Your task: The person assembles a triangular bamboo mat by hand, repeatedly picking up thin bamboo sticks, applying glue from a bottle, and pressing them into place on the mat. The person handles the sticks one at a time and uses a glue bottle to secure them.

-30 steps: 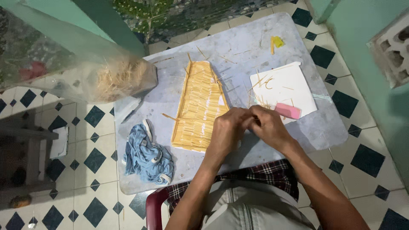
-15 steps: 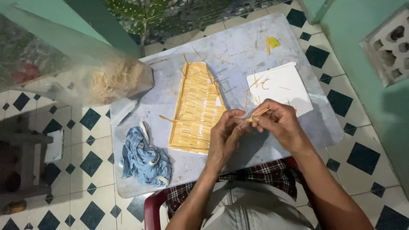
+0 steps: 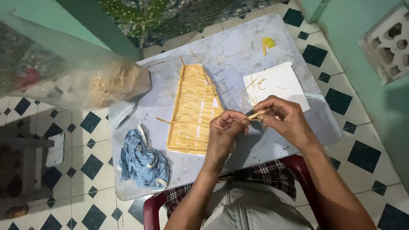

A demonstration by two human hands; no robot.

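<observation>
left hand [image 3: 225, 130] + right hand [image 3: 286, 117]: fingertips pinching thin pale stick [image 3: 257, 113] | ribbed tapered stick panel [image 3: 194, 110]; crumpled blue cloth [image 3: 142, 159]

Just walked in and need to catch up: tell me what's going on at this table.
A seated person holds a thin wooden stick between both hands, the left hand and right hand pinching it just above a grey tabletop. Beside the hands lies a flat panel of sticks laid side by side. A white sheet sits to the right, a crumpled blue cloth to the left, and a clear bag of sticks at the far left corner.
</observation>
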